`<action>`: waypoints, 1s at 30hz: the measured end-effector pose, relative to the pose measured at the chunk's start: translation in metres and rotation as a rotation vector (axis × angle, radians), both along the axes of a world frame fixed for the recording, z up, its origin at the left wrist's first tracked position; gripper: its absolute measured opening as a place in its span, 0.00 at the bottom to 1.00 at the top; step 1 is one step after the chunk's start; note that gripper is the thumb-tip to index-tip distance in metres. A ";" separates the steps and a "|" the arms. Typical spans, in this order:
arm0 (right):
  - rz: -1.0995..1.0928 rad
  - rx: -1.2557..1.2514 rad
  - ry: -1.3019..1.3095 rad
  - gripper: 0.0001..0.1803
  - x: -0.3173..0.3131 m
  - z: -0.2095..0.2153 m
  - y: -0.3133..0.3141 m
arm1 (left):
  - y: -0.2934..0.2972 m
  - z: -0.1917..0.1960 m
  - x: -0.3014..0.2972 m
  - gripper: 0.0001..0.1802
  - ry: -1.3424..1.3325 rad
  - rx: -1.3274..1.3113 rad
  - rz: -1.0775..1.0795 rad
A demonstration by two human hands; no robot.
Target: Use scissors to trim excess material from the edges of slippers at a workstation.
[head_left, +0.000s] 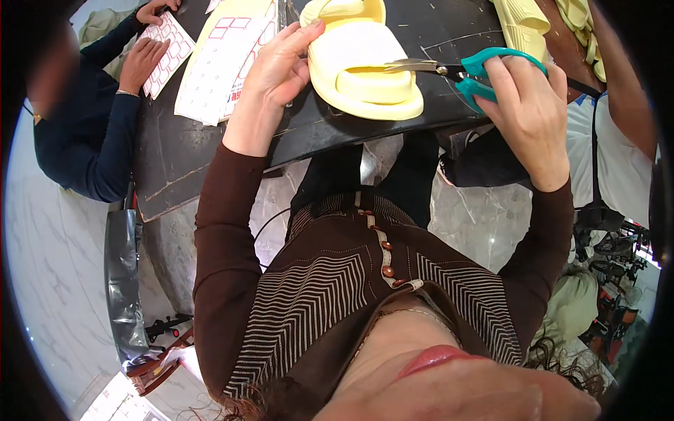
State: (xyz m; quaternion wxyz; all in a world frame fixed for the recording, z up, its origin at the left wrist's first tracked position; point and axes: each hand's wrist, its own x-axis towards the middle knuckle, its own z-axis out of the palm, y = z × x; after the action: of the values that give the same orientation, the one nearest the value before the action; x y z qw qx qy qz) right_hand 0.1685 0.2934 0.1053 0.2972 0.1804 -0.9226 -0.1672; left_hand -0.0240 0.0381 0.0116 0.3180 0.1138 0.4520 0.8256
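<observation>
A pale yellow slide slipper [358, 45] lies at the table's near edge. My left hand [278, 69] is closed on its left rim, the thumb on top near the far end. In my right hand [530, 105] is a pair of scissors [484, 67] with teal handles, fingers through the loops. Its blades point left, and their tips reach the edge of the slipper's strap opening. The blades look nearly closed. Whether they touch the slipper, I cannot tell.
A dark, scuffed table [189, 158] carries sheets of red-outlined labels [217, 63] at left. There, a co-worker's hands [144, 63] hold another label sheet [170, 49]. More yellow slippers [523, 24] lie at the far right, near another person's arm [625, 91].
</observation>
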 end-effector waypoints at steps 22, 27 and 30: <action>-0.024 -0.079 -0.013 0.30 0.003 -0.010 -0.002 | 0.003 0.002 0.004 0.26 0.029 -0.062 0.011; -0.007 -0.086 -0.032 0.30 0.002 -0.008 -0.003 | 0.001 0.000 0.003 0.27 0.043 -0.057 -0.004; 0.013 -0.103 -0.041 0.30 0.003 -0.004 -0.003 | 0.001 0.001 0.003 0.27 0.041 -0.047 -0.009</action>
State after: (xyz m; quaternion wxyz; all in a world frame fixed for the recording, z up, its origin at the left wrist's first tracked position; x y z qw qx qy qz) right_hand 0.1710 0.2905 0.1009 0.2883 0.1742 -0.9346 -0.1140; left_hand -0.0210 0.0392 0.0123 0.3148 0.1251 0.4771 0.8110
